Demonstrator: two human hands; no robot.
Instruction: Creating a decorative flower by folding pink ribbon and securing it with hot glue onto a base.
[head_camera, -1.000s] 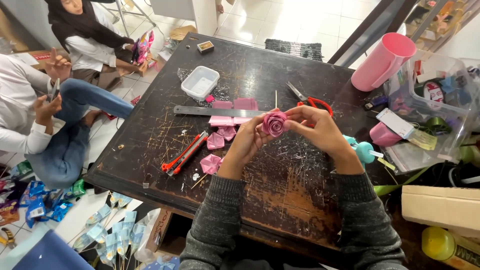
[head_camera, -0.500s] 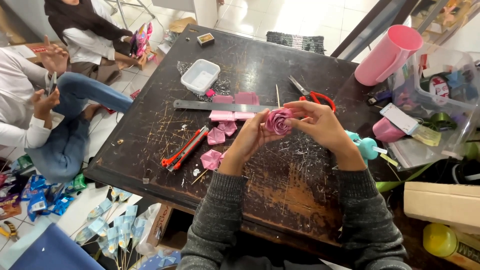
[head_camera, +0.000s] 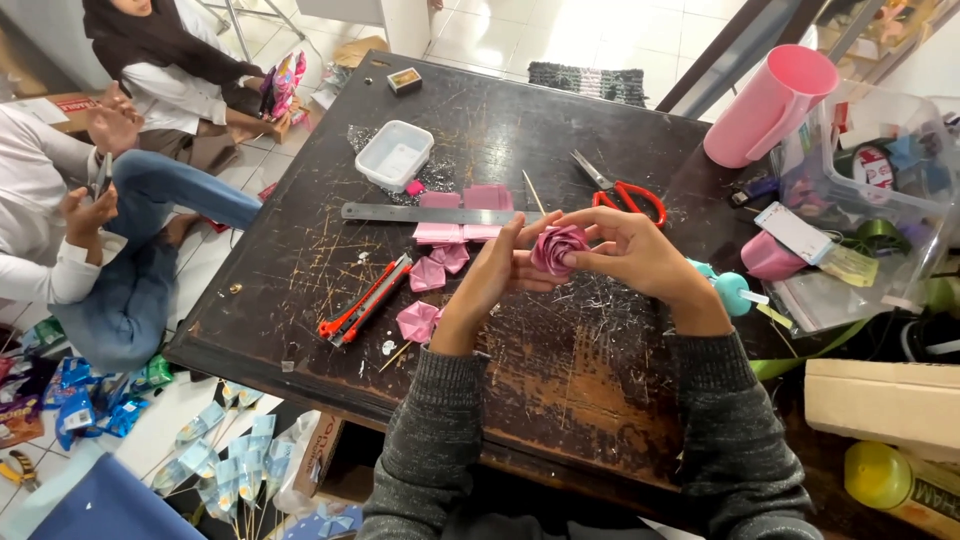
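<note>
Both hands are up over the bench (head_camera: 560, 400), holding a pink paper rose (head_camera: 557, 248) between them. The left hand (head_camera: 490, 275) has its grip closed on the rose's near side, thumb and fingertips pinching low on the bloom; the right hand (head_camera: 630, 250) cups it from the far side, fingers curled round the outer petals. The rose hangs above the bench, not touching it, in front of the steel ruler (head_camera: 430, 213).

The bloom looks mostly formed — a tight spiral at the centre and several layers of petals already wrapped round it. It has no visible stem yet, though the hands hide its base, so I cannot tell for sure.

What seems left lies on the bench: loose folded pink petals (head_camera: 432, 272) just left of the hands, another one (head_camera: 417, 320) nearer the edge, and uncut pink paper strips (head_camera: 465, 200) under the ruler. A red cutter (head_camera: 365, 300), red-handled scissors (head_camera: 625, 192) and a thin wooden stick (head_camera: 533, 190) lie near — the stick is probably the stem, still unused.
</note>
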